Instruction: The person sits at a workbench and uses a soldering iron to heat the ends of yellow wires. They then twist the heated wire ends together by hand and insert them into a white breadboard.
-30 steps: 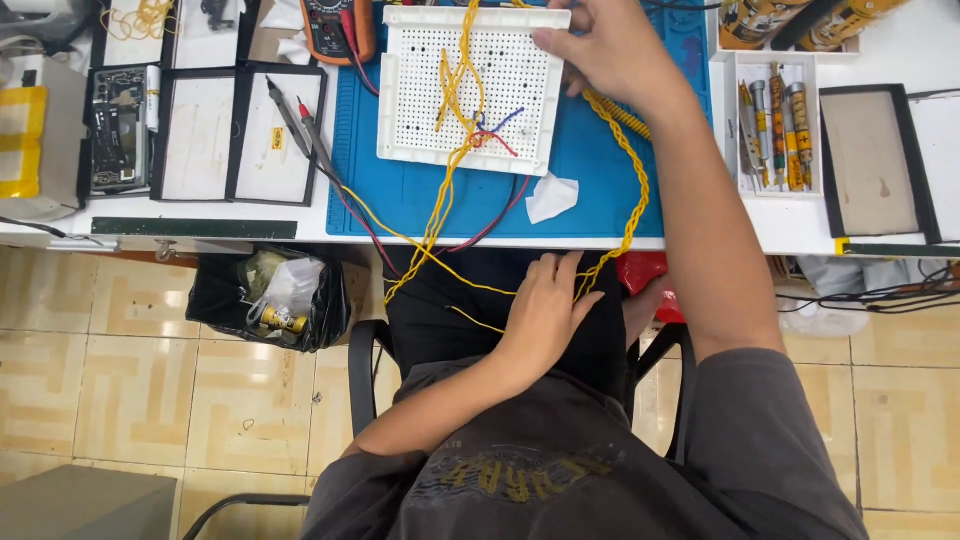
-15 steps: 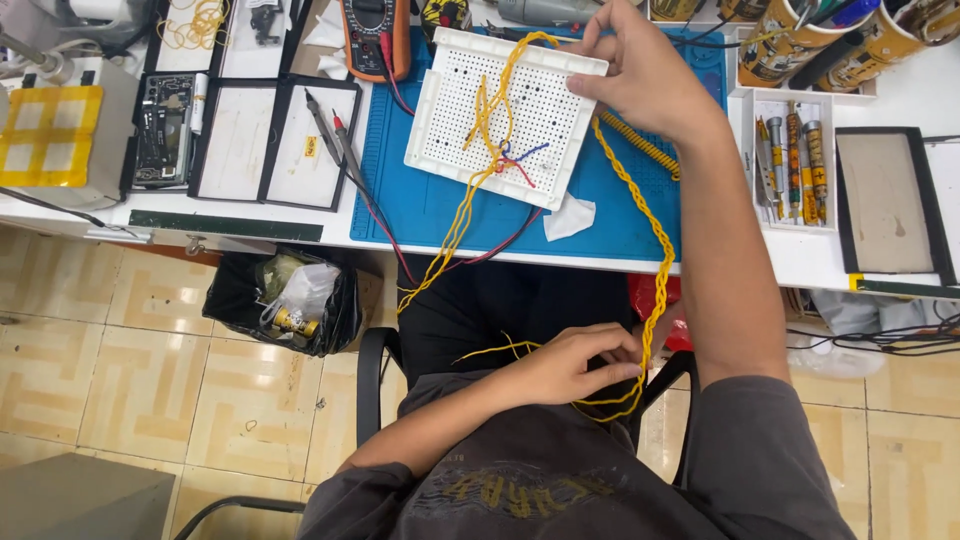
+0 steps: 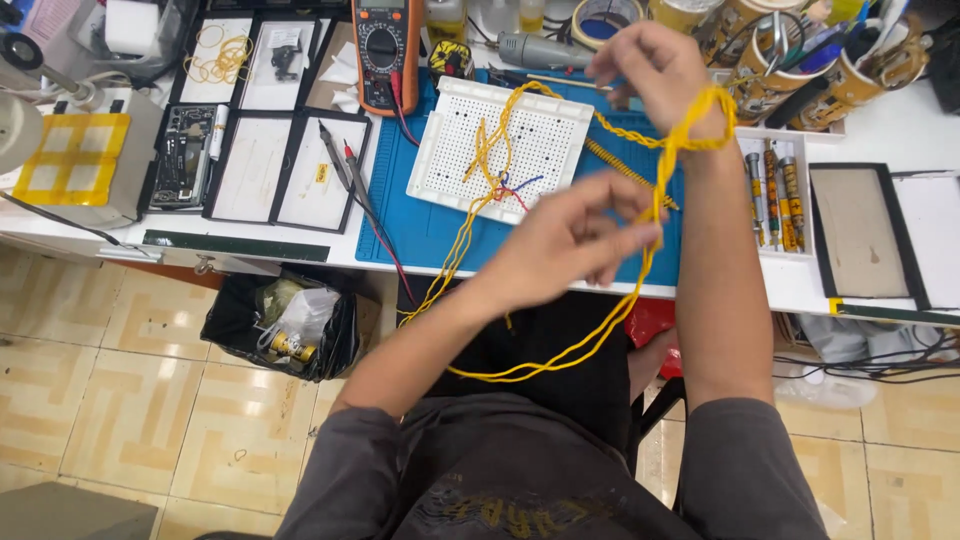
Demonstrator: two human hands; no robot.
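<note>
A twisted bundle of yellow wires [image 3: 640, 290] loops from my lap up to my hands. My right hand [image 3: 655, 75] is raised over the bench with the bundle wound around its wrist and palm. My left hand [image 3: 575, 240] pinches the same bundle a little lower, fingers closed on it. Beyond my hands lies a white breadboard [image 3: 505, 150] on a blue mat [image 3: 430, 225], with yellow, red and blue wires stuck in it.
An orange multimeter [image 3: 385, 50] with probes lies at the mat's far left. Black-framed trays [image 3: 250, 165] sit left, a tray of screwdrivers [image 3: 775, 195] right, cups of tools [image 3: 790, 50] behind. A black rubbish bag [image 3: 280, 320] stands on the tiled floor under the bench.
My left hand rose from my lap to the bench edge with the yellow wires. The bundle now wraps my right wrist. The camera view tilted toward the bench.
</note>
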